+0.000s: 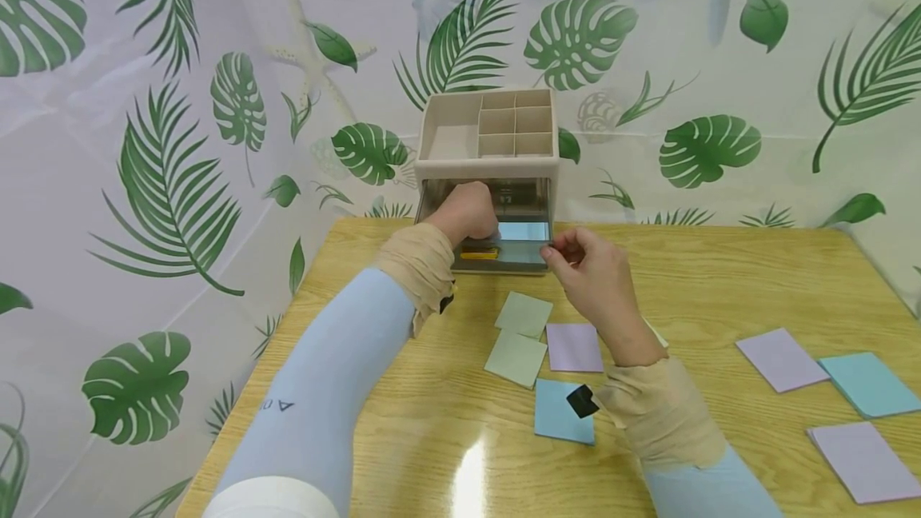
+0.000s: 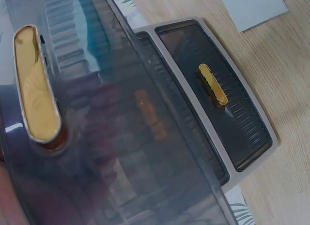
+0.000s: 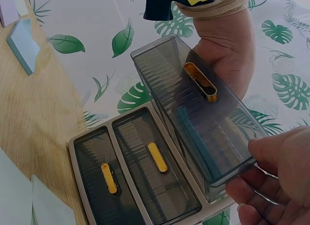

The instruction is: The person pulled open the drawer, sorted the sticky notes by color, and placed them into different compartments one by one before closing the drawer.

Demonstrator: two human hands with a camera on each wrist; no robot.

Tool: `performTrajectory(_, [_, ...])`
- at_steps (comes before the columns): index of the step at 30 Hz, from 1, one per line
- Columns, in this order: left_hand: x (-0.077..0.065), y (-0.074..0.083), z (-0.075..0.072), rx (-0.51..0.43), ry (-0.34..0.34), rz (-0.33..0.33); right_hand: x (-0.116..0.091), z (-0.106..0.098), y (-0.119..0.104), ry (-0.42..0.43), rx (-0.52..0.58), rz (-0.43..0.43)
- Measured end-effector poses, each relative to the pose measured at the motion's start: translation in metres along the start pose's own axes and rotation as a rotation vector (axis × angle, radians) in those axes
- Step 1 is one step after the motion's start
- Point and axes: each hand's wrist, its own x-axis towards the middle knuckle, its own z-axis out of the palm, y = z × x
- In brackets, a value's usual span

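A beige desk organizer [image 1: 489, 168] stands at the back of the table, with its top translucent grey drawer [image 3: 227, 145] pulled out. My left hand [image 1: 471, 210] reaches down into that drawer from above. Its fingers are hidden in the head view and only a blurred shape through the drawer front in the right wrist view, so I cannot tell whether they hold anything. With thumb and fingers, my right hand [image 3: 286, 172] pinches the drawer's front corner. Inside the drawer lies blue paper [image 1: 523, 231]. A gold handle [image 2: 36, 84] sits on the drawer front.
Two more drawers with gold handles are closed below. Green squares of paper [image 1: 516, 358], a purple one [image 1: 574, 348] and a blue one [image 1: 564, 420] lie before the organizer. Purple [image 1: 782, 360] and blue [image 1: 871, 384] pads lie at the right. A leaf-patterned sheet hangs behind.
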Motion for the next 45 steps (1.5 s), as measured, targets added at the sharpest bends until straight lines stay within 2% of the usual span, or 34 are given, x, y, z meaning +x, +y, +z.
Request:
performTrajectory(8, [-0.006, -0.004, 0.001, -0.038, 0.107, 0.009, 0.000, 0.001, 0.000, -0.009, 0.004, 0.005])
performTrajectory(13, [-0.016, -0.010, -0.006, -0.239, 0.177, 0.054, 0.001, 0.002, 0.001, -0.018, 0.022, 0.009])
performTrajectory(19, [-0.044, -0.021, -0.020, -0.494, 0.271, 0.104, -0.001, 0.003, 0.004, -0.023, 0.021, 0.013])
performTrajectory(24, [-0.070, -0.042, -0.030, -0.681, 0.400, 0.094, -0.002, 0.004, 0.006, -0.040, 0.034, 0.033])
performTrajectory(27, [-0.084, -0.062, -0.031, -0.757, 0.487, 0.063, -0.004, 0.005, 0.006, -0.046, 0.046, 0.047])
performTrajectory(29, [-0.094, -0.078, -0.028, -0.768, 0.536, 0.023, -0.005, 0.006, 0.006, -0.049, 0.052, 0.045])
performTrajectory(31, [-0.101, -0.096, -0.021, -0.746, 0.557, -0.030, -0.006, 0.008, 0.007, -0.051, 0.056, 0.041])
performTrajectory(34, [-0.108, -0.123, -0.005, -0.650, 0.518, -0.102, -0.007, 0.008, 0.010, -0.051, 0.063, 0.032])
performTrajectory(41, [-0.108, -0.178, 0.053, -0.296, 0.297, -0.208, -0.011, 0.007, 0.013, -0.075, 0.067, 0.053])
performTrajectory(45, [-0.106, -0.193, 0.080, -0.189, 0.166, -0.231, -0.013, 0.006, 0.015, -0.084, 0.059, 0.063])
